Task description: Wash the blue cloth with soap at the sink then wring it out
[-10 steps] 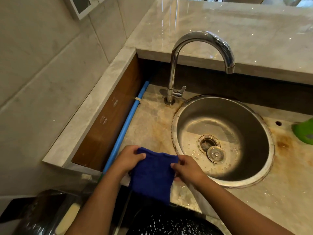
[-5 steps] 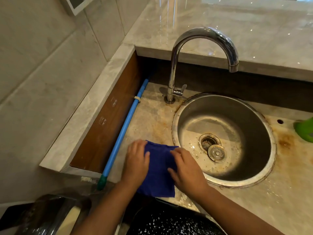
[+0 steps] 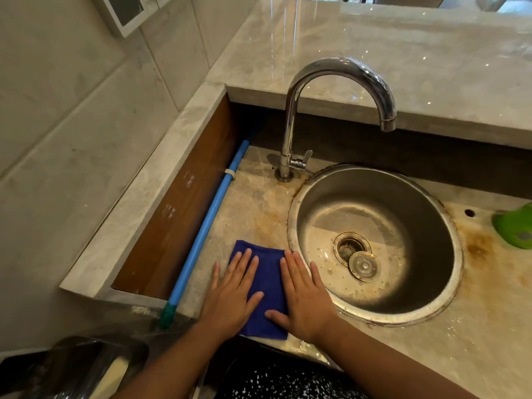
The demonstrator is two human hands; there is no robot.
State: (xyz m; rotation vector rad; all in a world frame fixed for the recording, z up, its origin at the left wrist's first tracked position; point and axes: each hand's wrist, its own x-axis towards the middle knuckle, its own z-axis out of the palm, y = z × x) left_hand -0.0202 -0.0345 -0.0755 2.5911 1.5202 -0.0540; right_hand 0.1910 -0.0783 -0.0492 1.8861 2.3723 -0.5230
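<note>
Stained stone counter (image 3: pixel 253 197) held the blue cloth (image 3: pixel 266 272), both hands, left (image 3: pixel 230 298) and right (image 3: pixel 305 298), flat on it, fingers straight; soft, light, probably best pinched at an edge.

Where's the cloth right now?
Head view, lower centre: the cloth lies flat on the counter just left of the sink, pressed under the left hand and right hand.

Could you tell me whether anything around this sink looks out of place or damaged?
The drain stopper sits askew beside the open drain, and rusty brown stains mark the counter around the sink.
</note>
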